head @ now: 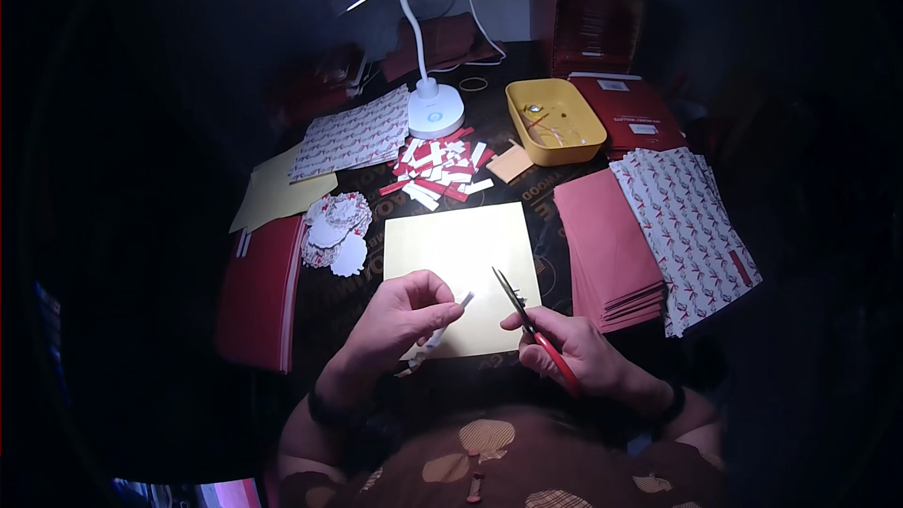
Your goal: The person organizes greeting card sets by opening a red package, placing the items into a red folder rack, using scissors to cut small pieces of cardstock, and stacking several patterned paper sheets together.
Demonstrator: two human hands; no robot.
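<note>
My left hand pinches a narrow pale strip, seemingly paper, between thumb and fingertips. Its upper end sticks out to the right, while a curled, patterned length trails below the hand past the sheet's near edge. In my right hand is a pair of scissors with red handles, the dark blades pointing up and slightly left. The blades look closed or nearly so and are apart from the strip. Both hands are over a pale yellow sheet, brightly lit, on the dark table. Small white scraps lie beside the blades.
Beyond the sheet are a heap of red and white paper strips, a white desk lamp and a yellow tub. Pink envelopes and patterned sheets flank the right. Left are scalloped paper cut-outs and a red stack.
</note>
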